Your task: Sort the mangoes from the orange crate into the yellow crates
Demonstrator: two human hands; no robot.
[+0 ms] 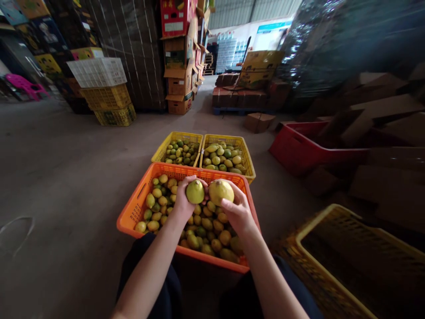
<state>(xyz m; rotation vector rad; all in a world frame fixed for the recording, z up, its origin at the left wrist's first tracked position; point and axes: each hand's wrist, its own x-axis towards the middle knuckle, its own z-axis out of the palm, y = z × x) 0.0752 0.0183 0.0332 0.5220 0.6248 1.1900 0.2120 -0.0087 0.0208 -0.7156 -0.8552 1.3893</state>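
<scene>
**Two fruits compared over the orange crate**

On a warehouse floor [66, 177], an orange crate [133, 212] of lemons sits at 6 o'clock. A greener lemon [195, 192] is grasped by the left hand [183, 200], a larger yellow lemon [221, 191] by the right hand [237, 212]. Each is best turned fully, so colour is judged before the yellow crates [247, 164] at 12 o'clock.

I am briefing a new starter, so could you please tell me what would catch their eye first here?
First, the two hands at centre: the left hand holds a small lemon and the right hand a larger lemon. Both hang above an orange crate of yellow-green fruit. Just beyond it, two yellow crates of greener fruit sit side by side on the concrete floor.
</scene>
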